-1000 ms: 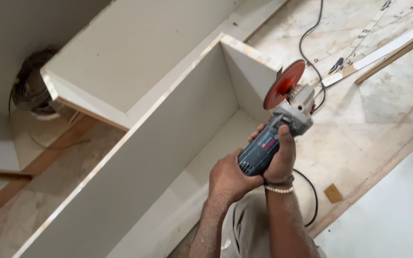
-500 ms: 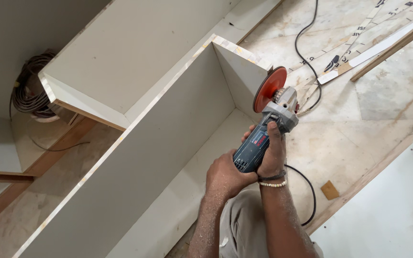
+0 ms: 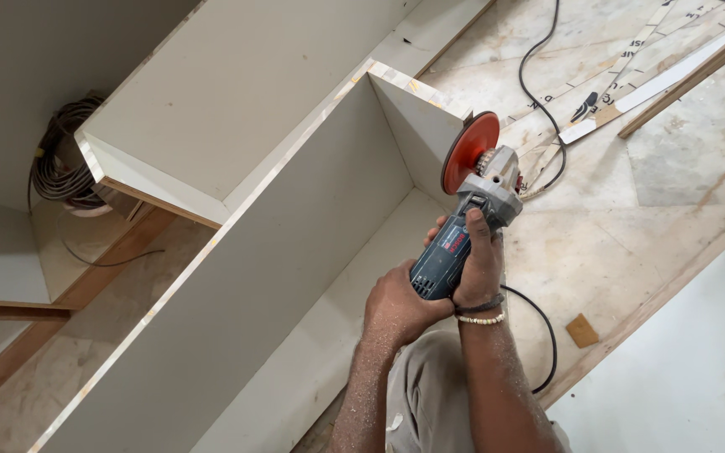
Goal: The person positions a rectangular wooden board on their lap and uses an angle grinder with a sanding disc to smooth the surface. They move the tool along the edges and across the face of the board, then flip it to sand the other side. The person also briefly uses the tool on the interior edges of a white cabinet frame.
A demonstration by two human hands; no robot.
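Both hands clasped close together, forearms reaching up from below.

The left hand [image 3: 396,306] is curled shut, knuckles up, its dusty forearm rising from the lower edge. The right hand [image 3: 480,268] sits just beside and ahead of it, fingers wrapped tight, forefinger stretched forward, a bead band at the wrist.

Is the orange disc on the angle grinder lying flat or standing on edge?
On edge. The orange disc stands roughly upright beside the white cabinet's end panel; both hands grip the grinder.
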